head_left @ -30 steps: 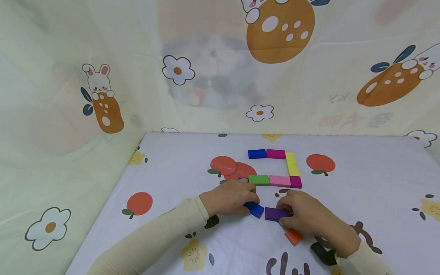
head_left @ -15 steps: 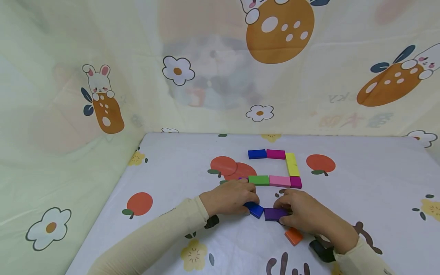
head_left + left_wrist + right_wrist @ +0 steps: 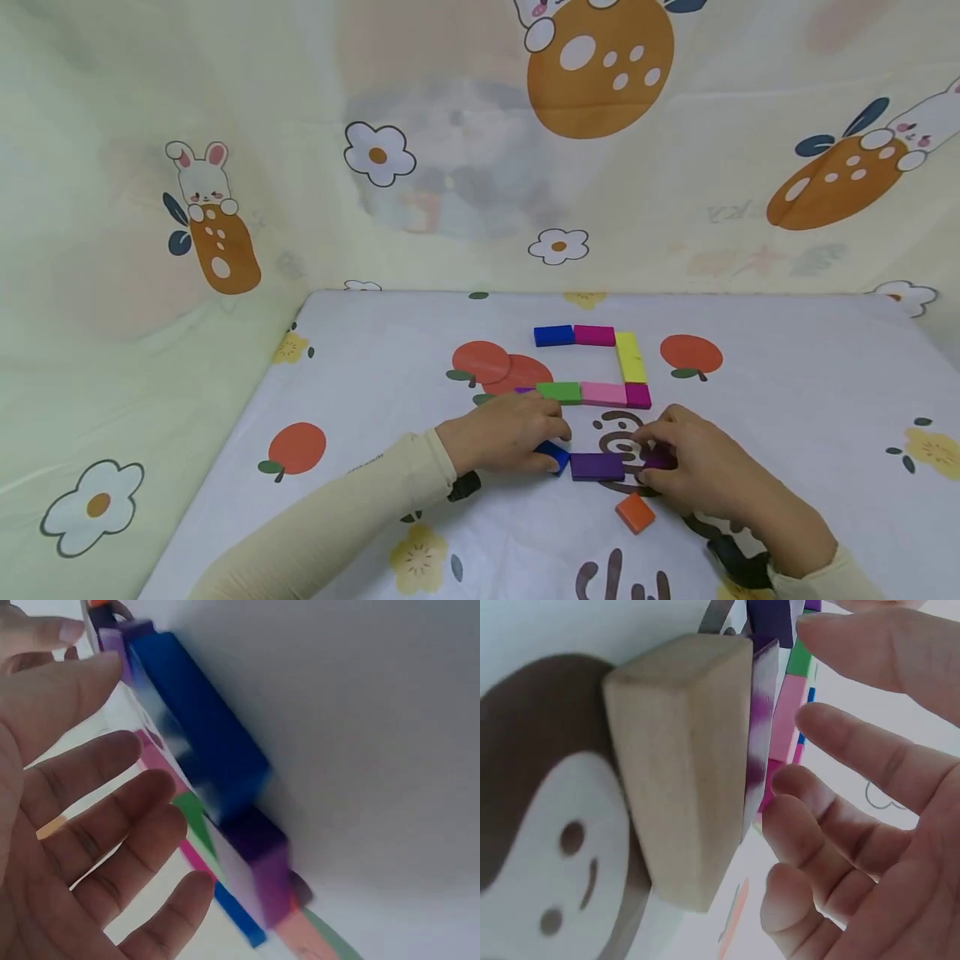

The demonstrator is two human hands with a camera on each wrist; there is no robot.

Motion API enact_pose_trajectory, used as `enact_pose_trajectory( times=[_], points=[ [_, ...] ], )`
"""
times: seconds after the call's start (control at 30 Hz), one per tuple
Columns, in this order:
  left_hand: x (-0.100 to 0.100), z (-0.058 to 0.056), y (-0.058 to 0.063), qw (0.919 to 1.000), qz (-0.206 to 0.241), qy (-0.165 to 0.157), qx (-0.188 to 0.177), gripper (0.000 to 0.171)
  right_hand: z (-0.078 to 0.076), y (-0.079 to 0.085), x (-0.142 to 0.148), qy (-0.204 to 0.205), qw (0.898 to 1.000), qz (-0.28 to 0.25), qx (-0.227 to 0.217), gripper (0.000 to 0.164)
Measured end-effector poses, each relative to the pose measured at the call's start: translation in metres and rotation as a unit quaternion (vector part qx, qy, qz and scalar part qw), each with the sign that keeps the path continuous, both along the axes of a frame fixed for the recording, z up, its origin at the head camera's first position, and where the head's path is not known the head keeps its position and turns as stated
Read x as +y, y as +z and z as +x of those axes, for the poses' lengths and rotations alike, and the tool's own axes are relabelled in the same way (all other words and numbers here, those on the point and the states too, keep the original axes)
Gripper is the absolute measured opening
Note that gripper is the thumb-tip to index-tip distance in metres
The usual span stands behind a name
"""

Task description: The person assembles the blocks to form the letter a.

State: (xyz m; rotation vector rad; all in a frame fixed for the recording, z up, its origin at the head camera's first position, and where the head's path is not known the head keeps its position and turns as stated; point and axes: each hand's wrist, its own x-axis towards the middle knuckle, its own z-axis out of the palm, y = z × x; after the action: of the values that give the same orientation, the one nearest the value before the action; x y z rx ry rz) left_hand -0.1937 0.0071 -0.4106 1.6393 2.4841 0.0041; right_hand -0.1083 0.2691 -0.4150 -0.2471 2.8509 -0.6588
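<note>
My left hand (image 3: pixel 510 432) lies over the near end of a row, with thumb and fingertips beside a blue block (image 3: pixel 553 457). In the left wrist view its fingers are loosely bent and apart from the blue block (image 3: pixel 202 724). A purple block (image 3: pixel 597 467) lies flat just right of the blue one. My right hand (image 3: pixel 701 468) hovers over a plum block (image 3: pixel 660 457), partly hidden by the fingers. In the right wrist view thumb and fingers are spread beside a block with bare wood sides (image 3: pixel 675 772) and a shiny purple face.
An orange block (image 3: pixel 636 512) lies below the purple one. Farther back, pink (image 3: pixel 603 393), green (image 3: pixel 564 392), yellow (image 3: pixel 630 357), magenta (image 3: pixel 594 335) and blue blocks form a bracket shape. Printed cloth covers the table (image 3: pixel 810 400) and hangs as walls (image 3: pixel 465 208).
My right hand has moved right, off the purple block, uncovering it and a plum block. My left hand has shifted slightly right over the blue block. The head view has turned slightly.
</note>
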Motion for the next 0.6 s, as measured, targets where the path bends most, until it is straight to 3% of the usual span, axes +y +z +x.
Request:
enact_pose_trajectory(
  times=[0.23, 0.37, 0.6],
  points=[
    [0.026, 0.02, 0.012, 0.9977, -0.023, -0.044, 0.045, 0.036, 0.008, 0.0, 0.012, -0.014, 1.0, -0.014, 0.016, 0.044],
    [0.049, 0.036, 0.016, 0.9944, -0.044, -0.072, 0.063, 0.034, 0.008, -0.003, 0.013, -0.012, 1.0, -0.018, 0.012, 0.038],
    [0.075, 0.05, 0.011, 0.9898, -0.063, -0.104, 0.075, 0.034, 0.006, -0.009, 0.032, -0.046, 0.998, 0.027, 0.029, 0.036]
  ],
)
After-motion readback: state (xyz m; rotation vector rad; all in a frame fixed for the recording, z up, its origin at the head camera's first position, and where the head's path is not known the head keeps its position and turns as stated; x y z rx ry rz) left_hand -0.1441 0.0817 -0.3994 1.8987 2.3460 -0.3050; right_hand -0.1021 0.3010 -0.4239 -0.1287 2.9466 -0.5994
